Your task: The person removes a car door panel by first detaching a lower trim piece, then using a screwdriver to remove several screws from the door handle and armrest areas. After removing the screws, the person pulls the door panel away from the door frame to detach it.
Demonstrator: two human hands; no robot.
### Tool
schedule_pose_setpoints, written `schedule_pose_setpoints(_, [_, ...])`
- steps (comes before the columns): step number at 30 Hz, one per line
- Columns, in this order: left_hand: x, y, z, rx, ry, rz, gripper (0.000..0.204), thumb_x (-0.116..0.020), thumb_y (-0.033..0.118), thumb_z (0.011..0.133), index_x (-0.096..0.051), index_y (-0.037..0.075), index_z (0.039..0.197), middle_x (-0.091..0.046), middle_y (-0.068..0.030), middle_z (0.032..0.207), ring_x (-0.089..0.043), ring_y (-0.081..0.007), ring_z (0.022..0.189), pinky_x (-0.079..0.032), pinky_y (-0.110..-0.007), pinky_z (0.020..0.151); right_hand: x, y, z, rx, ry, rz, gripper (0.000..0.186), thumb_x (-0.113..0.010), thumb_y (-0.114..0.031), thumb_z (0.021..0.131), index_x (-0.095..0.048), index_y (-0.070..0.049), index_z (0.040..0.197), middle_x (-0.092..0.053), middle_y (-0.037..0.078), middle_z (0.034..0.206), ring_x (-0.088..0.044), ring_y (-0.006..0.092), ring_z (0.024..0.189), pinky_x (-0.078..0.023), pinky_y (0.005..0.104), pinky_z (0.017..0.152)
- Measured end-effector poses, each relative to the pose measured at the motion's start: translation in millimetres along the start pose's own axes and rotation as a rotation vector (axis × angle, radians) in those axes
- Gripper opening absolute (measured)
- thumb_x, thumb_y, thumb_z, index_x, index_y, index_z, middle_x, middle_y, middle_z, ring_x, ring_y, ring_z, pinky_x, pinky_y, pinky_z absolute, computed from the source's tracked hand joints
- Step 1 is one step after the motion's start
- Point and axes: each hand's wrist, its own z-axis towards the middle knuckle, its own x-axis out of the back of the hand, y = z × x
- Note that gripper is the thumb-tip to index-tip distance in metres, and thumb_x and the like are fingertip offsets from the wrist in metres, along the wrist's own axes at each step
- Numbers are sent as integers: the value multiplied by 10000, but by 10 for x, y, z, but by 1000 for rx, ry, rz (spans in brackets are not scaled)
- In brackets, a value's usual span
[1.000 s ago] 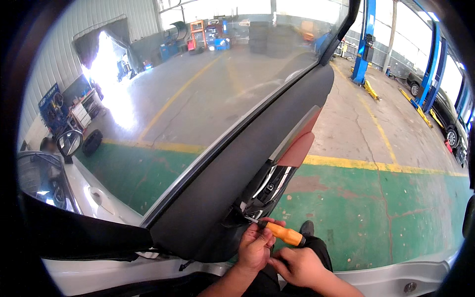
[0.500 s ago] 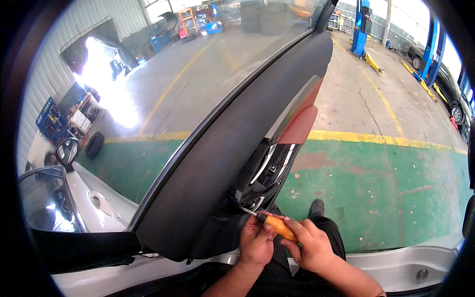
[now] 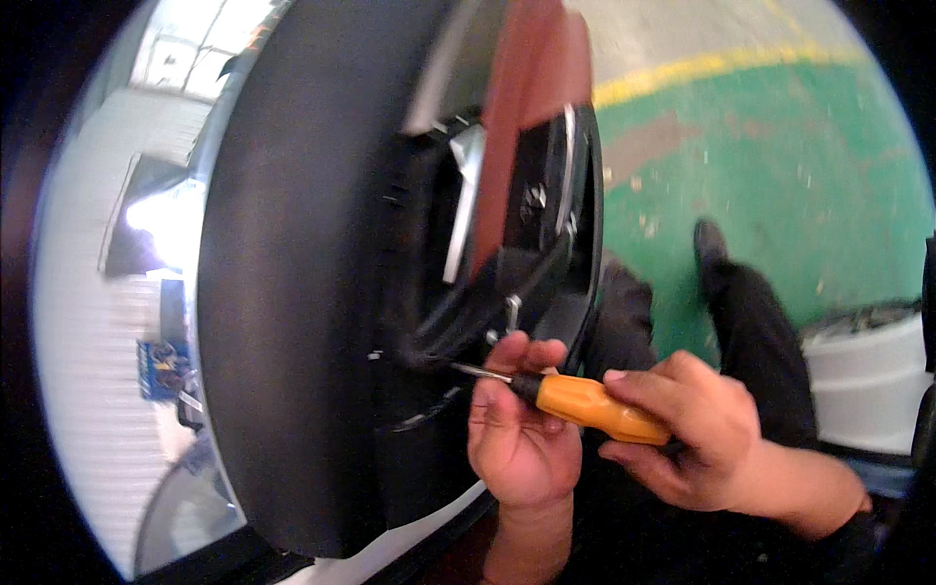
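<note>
A screwdriver (image 3: 600, 408) with an orange handle and a black collar lies almost level in front of me. My right hand (image 3: 697, 429) is closed round the back of its handle. Around the shank and collar, the fingers and thumb of my left hand (image 3: 522, 444) are curled, steadying the tool. The shank points left at the black door panel (image 3: 302, 292), into a dark recess below the silver door handle (image 3: 466, 210). Blur and shadow hide what the tip meets.
A red-brown trim piece (image 3: 546, 73) runs up the door's inner side, next to switches. My legs and a dark shoe (image 3: 710, 239) are under my hands on the green floor (image 3: 760, 185). White bodywork (image 3: 868, 380) stands at the right.
My view has swung down and closer to the door panel, so the door looks larger and more upright. Both hands keep hold of the screwdriver, which still points at the recess.
</note>
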Motion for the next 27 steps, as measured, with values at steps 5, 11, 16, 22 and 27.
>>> schedule_pose_setpoints(5, [33, -11, -6, 17, -136, -7, 457, -447, 337, 1051, -522, 14, 1366, -654, -209, 1181, -501, -148, 714, -391, -308, 637, -42, 104, -186, -52, 59, 219, 586, -881, -226, 714, -623, 38, 1170, -666, 127, 850, -647, 247, 665, -515, 318, 586])
schedule_pose_setpoints(11, [114, 140, -99, -6, -79, 182, 416, -482, 355, 1040, -568, 79, 1339, -668, -94, 1058, -452, -112, 698, -348, -267, 604, -198, 33, -189, -119, -100, 367, 579, -896, -255, 690, -632, 53, 1103, -695, 137, 826, -679, 234, 630, -540, 301, 569])
schedule_pose_setpoints(16, [60, 63, -49, 3, -113, 221, 437, -510, 422, 1021, -582, 116, 1325, -667, -52, 1063, -428, -96, 678, -350, -252, 610, -226, 126, -518, -239, 77, 664, 520, -747, -302, 855, -556, -15, 1245, -665, 123, 1041, -631, 272, 989, -445, 330, 911])
schedule_pose_setpoints(22, [57, 106, -38, 61, -72, 223, 457, -451, 472, 1033, -594, 154, 1330, -660, -38, 1078, -402, -108, 664, -358, -264, 618, -255, 271, -216, -68, 39, 397, 425, -813, -179, 745, -638, 60, 1050, -690, 137, 773, -686, 211, 615, -541, 282, 530])
schedule_pose_setpoints(27, [-38, 185, 26, 83, -66, 227, 459, -407, 487, 1044, -598, 181, 1328, -648, -12, 1080, -386, -110, 663, -348, -267, 619, -288, 247, -159, -47, 82, 357, 423, -809, -179, 748, -637, 61, 1051, -686, 135, 776, -682, 209, 612, -536, 280, 523])
